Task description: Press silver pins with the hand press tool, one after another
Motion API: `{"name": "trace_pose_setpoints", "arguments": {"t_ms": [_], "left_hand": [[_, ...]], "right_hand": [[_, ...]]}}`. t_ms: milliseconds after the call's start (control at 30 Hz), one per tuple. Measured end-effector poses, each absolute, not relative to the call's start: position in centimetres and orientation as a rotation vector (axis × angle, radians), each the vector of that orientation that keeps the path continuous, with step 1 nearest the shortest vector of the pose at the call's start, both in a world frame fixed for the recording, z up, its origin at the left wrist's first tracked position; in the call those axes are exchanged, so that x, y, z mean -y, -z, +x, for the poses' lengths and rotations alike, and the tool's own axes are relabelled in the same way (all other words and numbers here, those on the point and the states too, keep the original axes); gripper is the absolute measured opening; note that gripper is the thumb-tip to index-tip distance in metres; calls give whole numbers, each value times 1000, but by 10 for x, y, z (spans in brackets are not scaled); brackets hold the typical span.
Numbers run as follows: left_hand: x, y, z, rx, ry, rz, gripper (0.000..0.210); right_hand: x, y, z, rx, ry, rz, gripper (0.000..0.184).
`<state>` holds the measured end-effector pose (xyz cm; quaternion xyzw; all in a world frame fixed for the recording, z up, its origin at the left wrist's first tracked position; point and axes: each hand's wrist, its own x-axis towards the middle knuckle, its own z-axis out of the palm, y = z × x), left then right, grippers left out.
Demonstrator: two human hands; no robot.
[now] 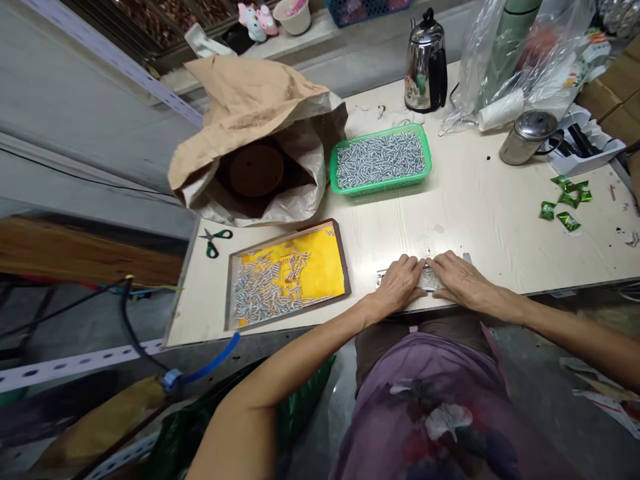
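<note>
Near the table's front edge, a flat silvery plate (428, 280) lies under both my hands. My left hand (401, 281) is closed over its left part, fingertips at the far side and thumb at the near side. My right hand (457, 281) closes over the right part the same way, its fingertips almost meeting those of the left. Small pieces on the plate are too fine to make out. To the left is a shallow tray (346, 270) with a yellow bottom and many loose small metal pins. A green plastic basket (380, 189) behind it is full of similar silvery pins.
A large open brown paper sack (260, 93) stands at the back left, with green-handled scissors (214, 241) in front. A steel kettle (425, 67), a lidded metal mug (527, 137) and green wrapped sweets (567, 200) are at the back and right. A clear plastic bag (470, 87) lies there too.
</note>
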<state>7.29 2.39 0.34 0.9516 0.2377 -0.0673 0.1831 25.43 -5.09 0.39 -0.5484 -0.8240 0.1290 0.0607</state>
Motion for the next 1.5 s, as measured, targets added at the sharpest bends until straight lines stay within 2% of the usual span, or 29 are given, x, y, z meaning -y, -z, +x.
{"name": "trace_pose_setpoints", "arguments": {"t_ms": [133,300,500,600,667,800,867,1100,1267,1333,1500], "left_hand": [[-30,-4,77,-676,224,2707,34],[-38,-6,79,-786,241,2693,25],[-38,-4,86,-872,292,2664,19],[-37,-2,85,-909,241,2657,18],[-34,2,82,-969,144,2658,24],[-10,15,74,-1080,-146,2657,47],[7,24,72,-1030,-240,2657,49],[37,42,71,-805,-323,2635,59],[35,39,71,-820,-352,2598,62],[35,40,71,-816,-362,2583,63],[41,47,74,-834,-310,2547,63]], "right_hand": [[46,0,250,2445,-332,-1698,37],[32,9,250,2423,-316,-1653,11],[27,13,250,2453,-325,-1566,23],[26,13,249,2438,-322,-1609,21],[22,14,254,2413,-334,-1619,21],[5,15,276,2480,-454,-1445,56],[-6,14,285,2508,-468,-1411,60],[-40,6,267,2552,-235,-1519,21],[-65,0,248,2582,-47,-1594,15],[-60,-5,233,2639,-72,-1500,13],[-32,-8,184,2914,-288,-907,7]]}}
